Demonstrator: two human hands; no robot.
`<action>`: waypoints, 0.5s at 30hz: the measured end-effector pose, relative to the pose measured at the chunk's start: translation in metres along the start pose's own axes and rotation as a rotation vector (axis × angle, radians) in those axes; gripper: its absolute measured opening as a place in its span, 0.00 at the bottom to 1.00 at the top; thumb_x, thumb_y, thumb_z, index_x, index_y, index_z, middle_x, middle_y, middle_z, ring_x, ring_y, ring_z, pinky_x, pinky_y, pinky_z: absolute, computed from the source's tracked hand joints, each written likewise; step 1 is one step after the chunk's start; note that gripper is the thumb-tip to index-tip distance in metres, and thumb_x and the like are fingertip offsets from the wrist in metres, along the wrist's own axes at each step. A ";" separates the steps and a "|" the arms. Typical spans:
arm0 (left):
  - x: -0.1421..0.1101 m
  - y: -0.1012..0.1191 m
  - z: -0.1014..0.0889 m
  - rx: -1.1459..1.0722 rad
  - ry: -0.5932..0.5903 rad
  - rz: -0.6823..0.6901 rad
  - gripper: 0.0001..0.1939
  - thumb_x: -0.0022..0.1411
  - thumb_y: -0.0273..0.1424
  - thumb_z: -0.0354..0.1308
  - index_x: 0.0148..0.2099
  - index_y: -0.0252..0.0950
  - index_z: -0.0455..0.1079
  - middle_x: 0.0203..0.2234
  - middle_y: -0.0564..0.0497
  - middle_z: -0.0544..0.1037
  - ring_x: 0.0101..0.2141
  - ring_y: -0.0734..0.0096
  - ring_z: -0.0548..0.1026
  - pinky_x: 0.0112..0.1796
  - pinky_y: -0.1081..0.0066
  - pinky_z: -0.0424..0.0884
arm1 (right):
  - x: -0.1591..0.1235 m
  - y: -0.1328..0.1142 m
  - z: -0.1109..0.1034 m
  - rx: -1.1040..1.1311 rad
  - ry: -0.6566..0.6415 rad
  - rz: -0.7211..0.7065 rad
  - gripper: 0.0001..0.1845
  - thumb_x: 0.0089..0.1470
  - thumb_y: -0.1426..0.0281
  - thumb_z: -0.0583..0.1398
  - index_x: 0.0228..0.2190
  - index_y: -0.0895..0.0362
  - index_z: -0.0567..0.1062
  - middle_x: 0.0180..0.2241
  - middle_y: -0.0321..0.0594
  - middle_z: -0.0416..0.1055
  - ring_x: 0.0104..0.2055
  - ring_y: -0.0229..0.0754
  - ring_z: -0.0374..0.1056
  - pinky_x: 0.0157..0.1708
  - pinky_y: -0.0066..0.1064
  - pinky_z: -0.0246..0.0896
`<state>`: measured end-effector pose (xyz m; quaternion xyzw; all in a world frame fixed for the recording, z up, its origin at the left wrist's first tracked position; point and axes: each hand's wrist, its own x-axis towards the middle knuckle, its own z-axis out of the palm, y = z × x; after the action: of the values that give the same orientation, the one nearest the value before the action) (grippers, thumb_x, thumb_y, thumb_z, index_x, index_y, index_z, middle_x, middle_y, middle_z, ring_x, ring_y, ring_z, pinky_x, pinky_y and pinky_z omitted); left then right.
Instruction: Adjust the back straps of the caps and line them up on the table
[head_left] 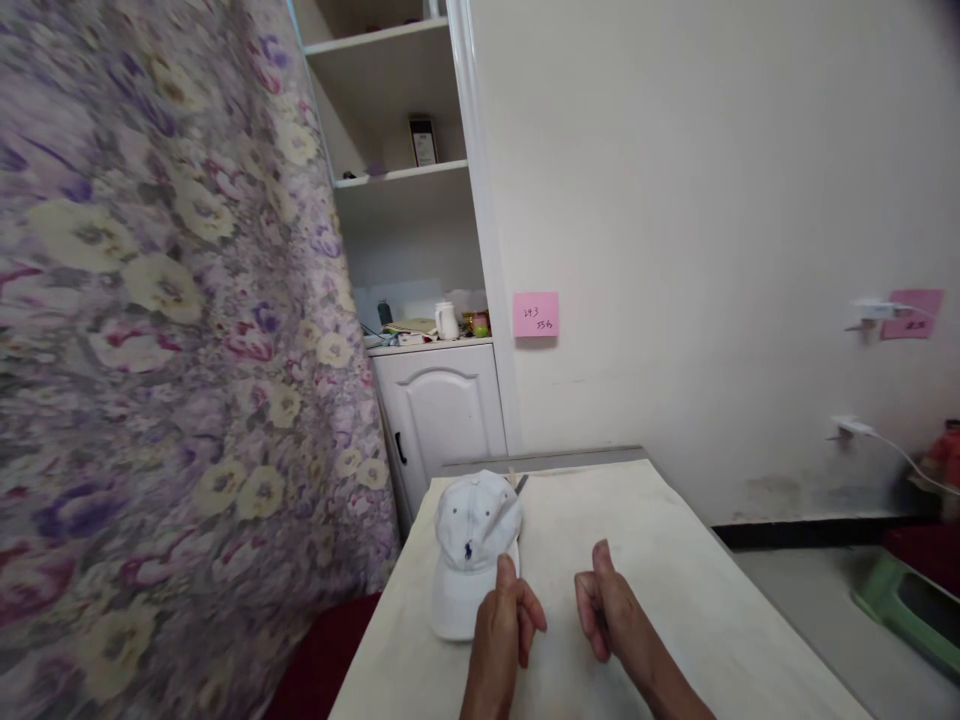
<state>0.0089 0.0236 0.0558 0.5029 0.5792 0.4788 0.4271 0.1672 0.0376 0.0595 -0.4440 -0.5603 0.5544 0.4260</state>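
A white baseball cap [471,545] with a small dark logo lies on a pale table [675,590], its brim pointing toward me. My left hand [504,620] rests just at the brim's right edge, fingers curled into a loose fist with the thumb up, holding nothing that I can see. My right hand [606,612] sits a little to the right on the bare tabletop, also curled into a loose fist with the thumb raised. The two hands face each other and do not touch.
A floral curtain [165,350] hangs along the left. Behind the table stands a white cupboard [439,410] with small items on top and shelves above. A pink note [535,314] is stuck on the wall. Chargers and a green stool [900,600] are at the right.
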 end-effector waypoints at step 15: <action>-0.018 -0.052 0.015 -0.115 -0.079 -0.085 0.35 0.45 0.67 0.55 0.17 0.37 0.69 0.06 0.58 0.61 0.12 0.76 0.56 0.20 0.70 0.50 | -0.016 0.039 -0.006 -0.218 -0.159 -0.085 0.35 0.58 0.41 0.47 0.15 0.54 0.68 0.12 0.31 0.60 0.19 0.38 0.58 0.28 0.33 0.56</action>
<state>0.0164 0.0062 0.0023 0.4711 0.5541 0.4725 0.4978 0.1780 0.0235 0.0211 -0.4186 -0.6674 0.5050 0.3526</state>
